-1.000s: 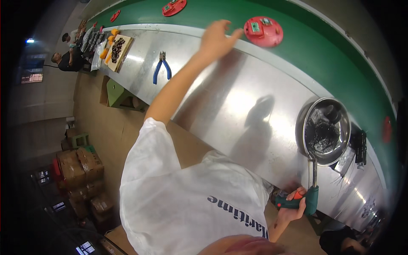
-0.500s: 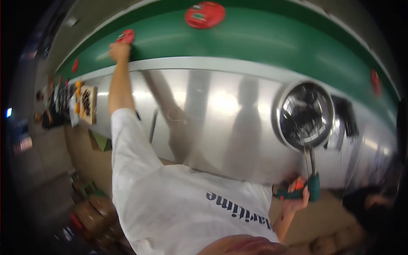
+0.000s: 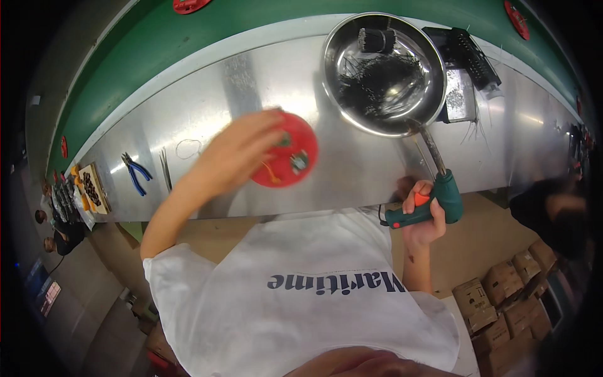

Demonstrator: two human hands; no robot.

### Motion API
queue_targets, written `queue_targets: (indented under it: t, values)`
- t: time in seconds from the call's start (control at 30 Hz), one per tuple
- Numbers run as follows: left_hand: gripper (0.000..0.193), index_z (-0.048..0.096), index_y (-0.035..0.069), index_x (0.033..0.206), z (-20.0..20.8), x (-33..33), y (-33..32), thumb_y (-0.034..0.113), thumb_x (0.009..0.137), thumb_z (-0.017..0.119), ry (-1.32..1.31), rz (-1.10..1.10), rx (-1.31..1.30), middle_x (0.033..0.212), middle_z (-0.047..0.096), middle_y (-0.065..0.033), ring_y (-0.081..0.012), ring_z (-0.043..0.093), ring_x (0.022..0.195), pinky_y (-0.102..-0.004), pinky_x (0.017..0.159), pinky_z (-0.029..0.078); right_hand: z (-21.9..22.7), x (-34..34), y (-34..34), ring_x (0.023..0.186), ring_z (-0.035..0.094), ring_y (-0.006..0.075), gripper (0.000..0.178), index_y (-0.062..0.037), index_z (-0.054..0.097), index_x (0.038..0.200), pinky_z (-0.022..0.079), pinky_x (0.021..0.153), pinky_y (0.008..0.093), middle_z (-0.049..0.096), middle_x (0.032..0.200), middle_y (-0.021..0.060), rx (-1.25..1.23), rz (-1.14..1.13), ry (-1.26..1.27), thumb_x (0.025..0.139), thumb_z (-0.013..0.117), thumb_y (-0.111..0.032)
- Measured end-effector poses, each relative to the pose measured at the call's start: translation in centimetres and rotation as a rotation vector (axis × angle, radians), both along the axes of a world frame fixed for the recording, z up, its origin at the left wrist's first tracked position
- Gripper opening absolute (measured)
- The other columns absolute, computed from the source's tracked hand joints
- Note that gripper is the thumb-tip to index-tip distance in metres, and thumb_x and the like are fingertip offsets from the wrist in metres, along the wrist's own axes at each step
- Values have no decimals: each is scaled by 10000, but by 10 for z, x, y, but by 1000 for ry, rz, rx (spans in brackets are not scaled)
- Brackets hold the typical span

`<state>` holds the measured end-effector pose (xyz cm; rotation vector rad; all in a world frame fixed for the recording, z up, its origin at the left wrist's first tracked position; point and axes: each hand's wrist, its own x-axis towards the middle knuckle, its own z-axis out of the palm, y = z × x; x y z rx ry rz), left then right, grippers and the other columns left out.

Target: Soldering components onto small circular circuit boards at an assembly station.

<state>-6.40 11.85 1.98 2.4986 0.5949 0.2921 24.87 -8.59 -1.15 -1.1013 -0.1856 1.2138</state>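
My left hand, slightly blurred, is closed on the left edge of a round red plate. The plate is over the metal bench and carries small green circuit boards and an orange wire piece. My right hand grips a green soldering gun with a finger at its orange trigger. The gun's metal barrel points away from me, and its tip end reaches the near rim of a steel bowl. Black wires and a tied black bundle are in the bowl.
Blue-handled pliers, tweezers and a wire loop lie on the bench's left. Behind the bowl's right side are black trays. More red plates sit on the green belt. Another person is at the right.
My left hand has brought the red plate from the green belt toward me over the metal bench. My right hand still holds the soldering gun. The view has shifted.
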Motion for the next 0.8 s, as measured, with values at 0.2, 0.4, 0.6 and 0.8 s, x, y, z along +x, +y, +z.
queue_targets:
  t: [0.2, 0.4, 0.6, 0.8]
  values:
    - [476, 542, 46, 1193, 1, 61, -15, 99, 744, 691, -17, -155, 50, 1246, 540, -142, -337, 497, 1195, -440, 997, 415, -3, 3, -5, 615, 504, 172, 300, -3, 486, 978, 398, 578, 296, 516, 1019, 137, 29, 17, 30, 828, 511, -262]
    - [330, 622, 42, 1080, 13, 109, 10, 90, 764, 707, -87, 37, 173, 1071, 591, -89, -284, 559, 1006, -387, 840, 436, -6, 2, -10, 636, 512, 167, 294, -8, 489, 975, 407, 593, 288, 511, 1036, 130, 68, -20, 69, 845, 509, -271]
    - [204, 648, 59, 968, -8, 149, 38, 96, 773, 693, 34, 28, 417, 976, 590, -59, -241, 546, 918, -359, 781, 416, -7, 2, -11, 643, 513, 162, 302, 0, 499, 989, 408, 594, 280, 510, 1038, 127, 92, -7, 81, 855, 500, -271]
    - [185, 648, 62, 939, -11, 152, 42, 83, 761, 694, 46, -37, 407, 920, 599, -39, -226, 554, 889, -348, 766, 415, -9, 3, -9, 644, 512, 159, 296, 4, 503, 985, 415, 599, 279, 512, 1040, 127, 119, -7, 96, 857, 495, -263]
